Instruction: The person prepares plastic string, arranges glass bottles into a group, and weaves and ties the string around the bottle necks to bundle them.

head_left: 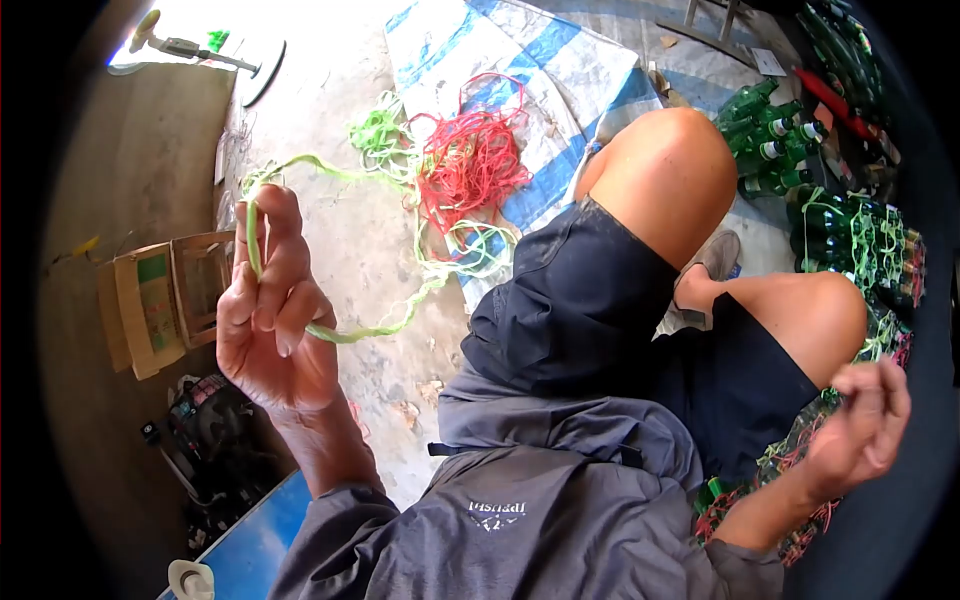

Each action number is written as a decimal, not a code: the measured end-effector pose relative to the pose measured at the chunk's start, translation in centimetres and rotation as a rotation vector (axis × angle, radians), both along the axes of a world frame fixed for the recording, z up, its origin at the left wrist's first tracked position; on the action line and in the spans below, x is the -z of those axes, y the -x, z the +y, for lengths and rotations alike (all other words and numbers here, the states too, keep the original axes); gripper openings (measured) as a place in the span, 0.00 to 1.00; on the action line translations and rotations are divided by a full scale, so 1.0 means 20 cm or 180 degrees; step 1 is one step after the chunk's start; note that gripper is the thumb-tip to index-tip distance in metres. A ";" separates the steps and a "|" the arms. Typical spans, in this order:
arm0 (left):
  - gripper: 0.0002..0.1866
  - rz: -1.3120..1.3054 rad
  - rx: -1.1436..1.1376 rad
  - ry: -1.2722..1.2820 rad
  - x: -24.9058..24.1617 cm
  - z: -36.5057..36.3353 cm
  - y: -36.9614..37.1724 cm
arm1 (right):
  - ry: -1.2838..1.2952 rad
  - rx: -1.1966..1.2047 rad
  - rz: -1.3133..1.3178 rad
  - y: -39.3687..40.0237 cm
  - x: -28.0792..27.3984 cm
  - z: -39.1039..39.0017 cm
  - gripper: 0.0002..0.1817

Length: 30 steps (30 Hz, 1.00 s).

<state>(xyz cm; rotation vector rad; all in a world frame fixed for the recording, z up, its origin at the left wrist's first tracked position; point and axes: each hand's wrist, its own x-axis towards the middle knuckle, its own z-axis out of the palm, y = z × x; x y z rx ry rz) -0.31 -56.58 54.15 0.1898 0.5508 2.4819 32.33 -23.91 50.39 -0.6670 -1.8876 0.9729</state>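
My left hand (275,310) is raised at the left with its fingers curled round a light green plastic string (385,328). One part of the string loops over the fingertips, and both lengths run toward the floor pile. That pile mixes red string (470,165) with green string (380,138), partly on a blue-and-white striped tarp (560,60). Out at the far right is my right hand (860,425), slightly blurred, its fingers bent together. Whatever it may hold cannot be made out. Below it lie netted green bottles (865,240) and red and green strands.
Loose green bottles (770,140) lie beyond my knees. A fan (190,48) stands at the upper left. Along the left are a cardboard box (150,300), a black backpack (210,430) and a blue surface (255,540).
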 end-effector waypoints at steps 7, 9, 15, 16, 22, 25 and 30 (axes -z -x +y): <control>0.28 0.0005 0.0301 -0.0646 -0.11 0.25 -0.25 | 0.0190 -0.3064 -0.0020 0.67 -0.06 -0.48 0.40; 0.22 -0.0017 0.0465 -0.0825 -0.13 0.29 -0.27 | 0.0425 -0.3320 0.0130 0.76 -0.01 -0.58 0.43; 0.20 -0.0183 0.0015 -0.0685 -0.12 0.21 -0.21 | 0.0909 -0.3799 0.0027 0.72 0.02 -0.68 0.14; 0.19 -0.0206 -0.0048 -0.0608 -0.11 0.19 -0.19 | 0.1045 -0.3850 0.0102 0.69 0.03 -0.65 0.11; 0.19 -0.0490 -0.0177 -0.0089 -0.01 0.05 -0.09 | 0.2263 -0.3226 -0.0230 0.44 -0.11 -0.36 0.06; 0.19 -0.0688 -0.0157 0.0116 0.09 -0.02 -0.04 | 0.2395 -0.2623 0.0396 0.26 -0.08 -0.24 0.07; 0.13 -0.0861 -0.0271 0.0632 0.34 -0.10 0.05 | 0.3131 -0.2185 0.1358 0.00 -0.09 -0.08 0.12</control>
